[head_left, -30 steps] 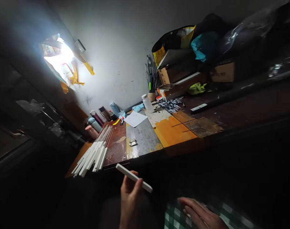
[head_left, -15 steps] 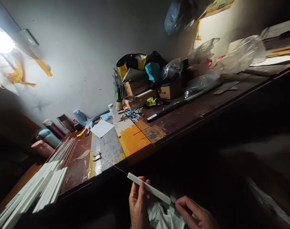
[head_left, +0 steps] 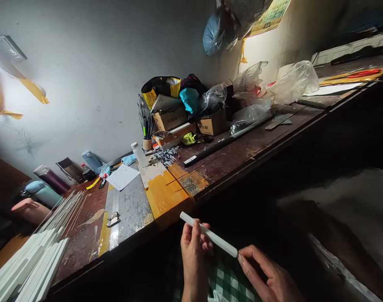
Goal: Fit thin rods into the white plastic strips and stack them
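A slim white strip [head_left: 221, 243] slants down to the right in front of me, clear of the table. My left hand [head_left: 194, 245] grips it nearer its upper-left end, thumb on top and fingers beneath. At its lower-right end, the thumb and forefinger of my right hand [head_left: 267, 270] pinch together on the tip. Whether anything thin sits between those fingertips is too small to tell. Below the strip shows green-and-white checked fabric [head_left: 230, 281], with a bit of pale cloth [head_left: 218, 297] at the bottom edge.
Long white strips with thin rods [head_left: 30, 262] lie stacked on the table's left end. Bottles [head_left: 51, 178], a paper sheet [head_left: 122, 176], a small clear bottle [head_left: 140, 154] and a heap of short dark-and-white pieces [head_left: 166, 155] stand behind. Boxes [head_left: 212, 122] and plastic bags [head_left: 293, 82] sit further right.
The view has swung right, so the table things sit further left. A thin line sticking out of the strip's far end no longer shows. The pale cloth beneath the hands has mostly dropped from view.
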`<state>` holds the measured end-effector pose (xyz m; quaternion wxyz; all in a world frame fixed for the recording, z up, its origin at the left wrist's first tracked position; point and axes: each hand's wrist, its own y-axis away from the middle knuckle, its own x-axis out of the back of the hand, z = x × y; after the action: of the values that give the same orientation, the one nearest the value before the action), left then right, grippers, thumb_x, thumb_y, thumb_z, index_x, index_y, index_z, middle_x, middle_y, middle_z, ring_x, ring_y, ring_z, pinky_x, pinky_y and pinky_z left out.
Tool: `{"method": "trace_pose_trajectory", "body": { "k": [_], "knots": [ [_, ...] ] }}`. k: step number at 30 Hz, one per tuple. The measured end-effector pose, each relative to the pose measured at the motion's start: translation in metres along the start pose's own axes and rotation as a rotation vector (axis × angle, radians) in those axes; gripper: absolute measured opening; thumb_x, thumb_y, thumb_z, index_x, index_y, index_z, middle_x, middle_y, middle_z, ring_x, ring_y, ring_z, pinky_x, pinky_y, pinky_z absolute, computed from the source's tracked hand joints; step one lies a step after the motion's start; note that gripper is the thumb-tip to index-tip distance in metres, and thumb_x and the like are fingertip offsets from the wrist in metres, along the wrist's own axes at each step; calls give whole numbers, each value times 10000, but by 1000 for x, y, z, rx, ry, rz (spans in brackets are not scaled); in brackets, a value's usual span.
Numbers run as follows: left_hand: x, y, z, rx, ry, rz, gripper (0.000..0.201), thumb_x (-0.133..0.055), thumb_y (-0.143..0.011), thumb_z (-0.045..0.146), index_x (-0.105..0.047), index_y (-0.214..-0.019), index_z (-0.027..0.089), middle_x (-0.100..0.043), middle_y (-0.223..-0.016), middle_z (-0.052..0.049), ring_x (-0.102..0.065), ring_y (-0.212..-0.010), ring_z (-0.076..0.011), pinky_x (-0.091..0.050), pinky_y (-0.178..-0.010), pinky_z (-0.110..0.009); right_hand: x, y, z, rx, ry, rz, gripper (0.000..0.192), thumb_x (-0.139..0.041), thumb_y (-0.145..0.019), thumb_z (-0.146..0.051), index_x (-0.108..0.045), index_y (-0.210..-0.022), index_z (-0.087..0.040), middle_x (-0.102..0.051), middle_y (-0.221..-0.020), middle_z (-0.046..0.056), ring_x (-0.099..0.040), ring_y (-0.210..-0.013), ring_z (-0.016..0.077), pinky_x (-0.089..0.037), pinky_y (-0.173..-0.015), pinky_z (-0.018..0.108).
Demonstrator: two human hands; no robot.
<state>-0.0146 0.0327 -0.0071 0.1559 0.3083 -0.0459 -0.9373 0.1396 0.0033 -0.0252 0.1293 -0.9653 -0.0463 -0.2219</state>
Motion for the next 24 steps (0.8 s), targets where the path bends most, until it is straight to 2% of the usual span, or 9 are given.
{"method": "trace_pose_trajectory", "body": {
  "k": [3, 9, 13, 18, 21, 24],
  "knots": [
    [-6, -8, 2, -1, -8, -14, 410, -678, -769, 485, -551, -1001, 172, -665, -841, -55, -504, -497, -61, -379, -437, -182, 4, -9, -2, 38, 13, 36, 270, -418, -922, -410, -549, -752, -246, -531, -591, -36, -502, -478, 133, -417, -419, 199],
    [-11, -27, 2, -28, -40, 2, 373, -687, -758, 485, -523, -851, 163, -658, -808, -51, -472, -448, -53, -358, -399, -191, 2, -27, 6, 93, 50, 111, 198, -429, -934, -394, -536, -848, -251, -594, -668, -30, -568, -530, 142, -473, -501, 224],
    [-14, -31, 6, -32, -47, -19, 306, -658, -791, 475, -526, -783, 199, -638, -793, -27, -463, -470, -63, -349, -420, -208, -1, -36, 8, 128, 72, 165, 176, -445, -924, -379, -530, -840, -249, -611, -694, -25, -600, -576, 144, -495, -554, 232],
    [-17, -30, 14, -34, -40, -76, 215, -616, -817, 489, -567, -763, 286, -543, -674, 25, -408, -464, -91, -311, -439, -250, 0, -41, -1, 114, 57, 111, 195, -435, -929, -369, -513, -801, -244, -584, -680, -28, -583, -592, 142, -489, -565, 229],
    [-16, -29, 17, -14, -44, -109, 226, -588, -832, 506, -609, -846, 282, -593, -749, -1, -429, -482, -97, -327, -451, -264, 3, -42, -6, 106, 36, 77, 222, -417, -936, -383, -506, -788, -245, -557, -655, -31, -559, -567, 141, -472, -527, 223],
    [-16, -30, 18, -1, -55, -130, 290, -597, -822, 517, -587, -786, 230, -657, -860, -42, -426, -459, -80, -338, -446, -268, 5, -42, -6, 101, 20, 68, 229, -419, -934, -395, -513, -783, -250, -547, -631, -37, -550, -534, 137, -470, -499, 214]
  ]
}}
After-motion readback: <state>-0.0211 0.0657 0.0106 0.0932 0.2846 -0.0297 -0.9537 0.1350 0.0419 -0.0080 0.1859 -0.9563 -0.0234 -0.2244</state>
